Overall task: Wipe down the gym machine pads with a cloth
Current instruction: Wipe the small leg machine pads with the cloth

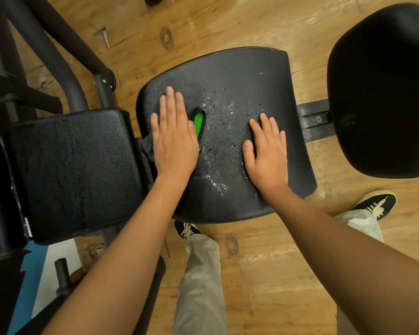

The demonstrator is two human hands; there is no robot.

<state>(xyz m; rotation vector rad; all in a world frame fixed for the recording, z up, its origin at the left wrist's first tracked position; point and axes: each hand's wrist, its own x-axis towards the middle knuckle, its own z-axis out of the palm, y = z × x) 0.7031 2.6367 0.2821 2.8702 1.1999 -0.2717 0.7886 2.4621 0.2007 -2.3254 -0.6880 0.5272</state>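
**Head view.** The curved black vinyl seat pad [240,76] of the gym machine sits mid-frame and is the reference for all positions below.

- **Left hand** [173,141]: lies flat on the left part of the seat pad, fingers straight and close together. It presses down a dark grey cloth [147,146]. Only a fold of the cloth shows, at the seat pad's left edge beside the hand.
- **Green patch** [198,124]: shows just beside the thumb side of the left hand. It cannot be told whether it belongs to the cloth or to the seat pad.
- **Right hand** [266,151]: rests flat on the right part of the seat pad, fingers spread, holding nothing.
- **White droplets** [218,110]: cover the seat pad's centre, between the two hands.

**Handling.**
- The cloth looks light, soft and limp, so it is likely to bunch if dragged by an edge. Control it under a flat palm.
- The wetted vinyl is probably slippery.
- The seat pad appears cushioned and fixed to the frame, so it needs bracing rather than lifting.

**Surroundings.** A rectangular black textured pad [70,170] sits just left of the seat pad. A rounded black pad [382,93] sits apart to its right. A wooden plank floor [264,274] lies beneath.
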